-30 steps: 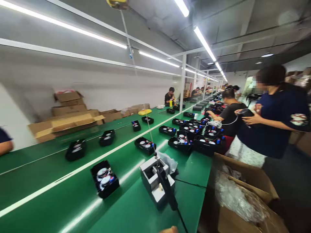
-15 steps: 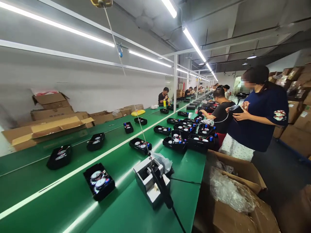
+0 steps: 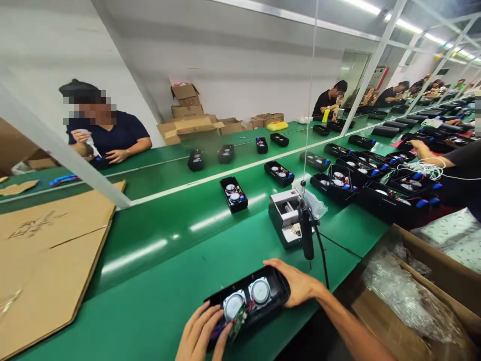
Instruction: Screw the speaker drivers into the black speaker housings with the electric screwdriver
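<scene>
A black speaker housing (image 3: 259, 317) lies tilted over the near edge of the green bench, open side up. Two round speaker drivers (image 3: 260, 292) sit in it, with red wires and a small green circuit board (image 3: 238, 321). My right hand (image 3: 298, 285) grips the housing's right end, thumb along the far rim. At the left end, my left hand (image 3: 201, 328) curls its fingers over the rim, close to the board and some blue parts. Beyond them a black electric screwdriver (image 3: 305, 230) hangs on a cord before a black-and-white screw feeder (image 3: 282, 220).
More open housings (image 3: 233, 194) are spread along the green bench, crowded at the right. Flattened cardboard (image 3: 56, 260) covers the left side. A carton with clear plastic wrap (image 3: 413, 296) stands at lower right. Co-workers sit across the bench and at the right.
The view has swung left and down. Both my hands and the housing they hold have come into view. A seated co-worker now shows at the left; the standing person's upper body is out of view.
</scene>
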